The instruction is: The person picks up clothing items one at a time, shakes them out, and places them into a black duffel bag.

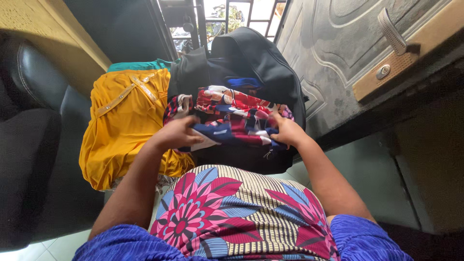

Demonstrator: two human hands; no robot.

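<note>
Gripping the patterned red, white and blue cloth at both ends, the left hand had fingers curled shut on its near-left edge and the right hand pinched its right edge. The cloth sat in the mouth of a black bag, directly between the hands. Bag walls closed in behind and right of the cloth; little free room there. A yellow garment lay just left of the left hand, probably over a green one. A grey door stood beyond the right hand.
</note>
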